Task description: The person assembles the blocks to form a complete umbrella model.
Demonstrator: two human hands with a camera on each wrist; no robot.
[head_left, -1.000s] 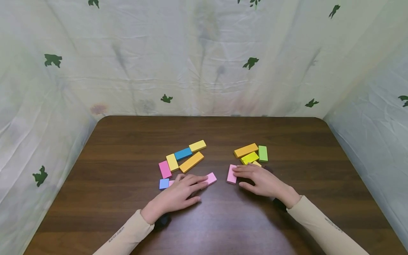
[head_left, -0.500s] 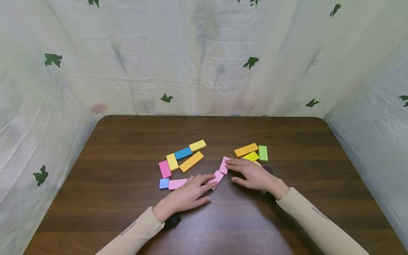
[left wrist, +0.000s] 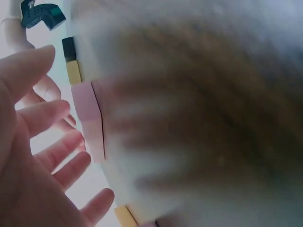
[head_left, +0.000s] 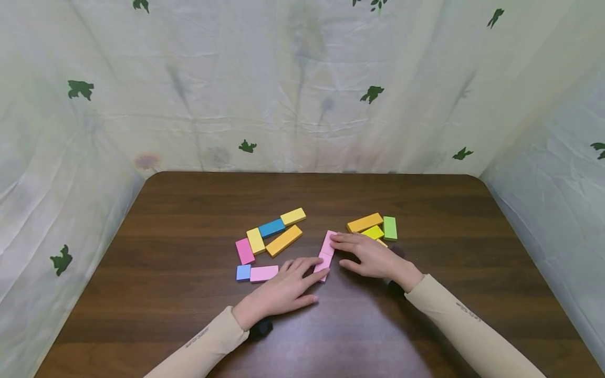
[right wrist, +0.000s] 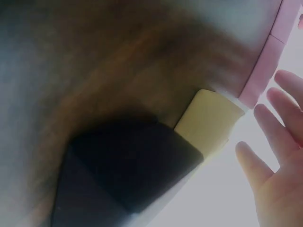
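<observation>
Two light pink wooden blocks lie end to end in one slanted line on the brown table. My left hand (head_left: 287, 287) touches the nearer pink block (head_left: 322, 269) with its fingertips, fingers spread and fairly straight. On the farther pink block (head_left: 327, 242) rest the fingertips of my right hand (head_left: 371, 256), which partly covers a yellow-green block (head_left: 374, 232) behind it. In the left wrist view, the left hand (left wrist: 45, 142) has its fingers extended beside the joined pink blocks (left wrist: 87, 104). The right wrist view shows the right hand (right wrist: 281, 146) with fingers apart near a pink block (right wrist: 260, 75).
On the left lie a blue square block (head_left: 243, 272), a pink block (head_left: 264, 273), a magenta block (head_left: 244, 251), two pale yellow blocks, a blue block (head_left: 272, 228) and an orange block (head_left: 284, 241). Farther right are an orange block (head_left: 364, 222) and a green block (head_left: 389, 228).
The left hand has slid its pink block rightward and turned it steeper. The right hand has brought the other pink block leftward and away, so their ends now meet in line.
</observation>
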